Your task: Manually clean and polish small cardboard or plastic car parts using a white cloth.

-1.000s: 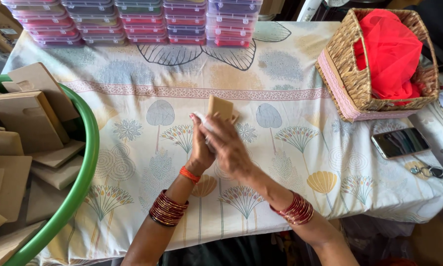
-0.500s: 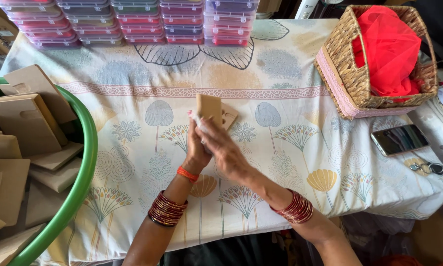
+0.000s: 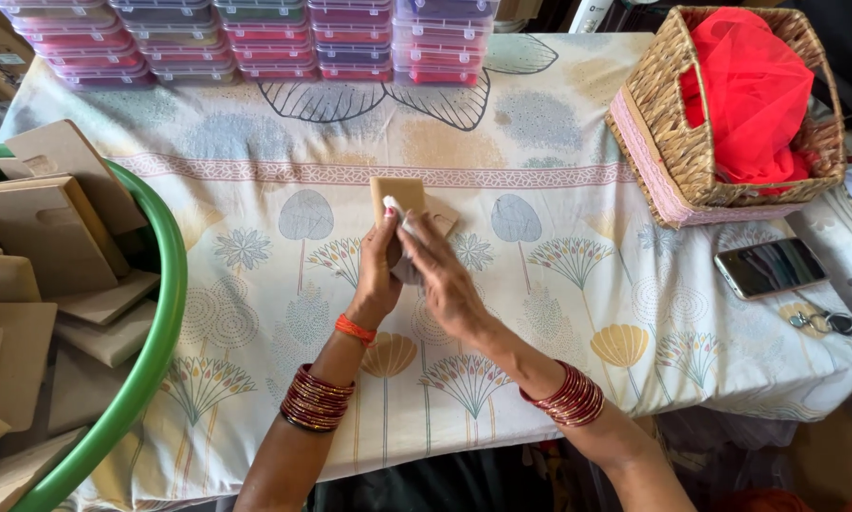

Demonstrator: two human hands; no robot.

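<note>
Left hand point(image 3: 376, 275) grasps the tan board point(image 3: 399, 197); right hand point(image 3: 442, 275) fingers press a white cloth point(image 3: 402, 242) against it. Bare tablecloth point(image 3: 540, 313) surrounds both.

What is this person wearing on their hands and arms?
Both forearms are bare, with no sleeves in view. The left hand has an orange thread band at the wrist and a stack of dark red bangles further up. The right hand has a similar stack of red bangles. One fingernail looks painted red.
</note>
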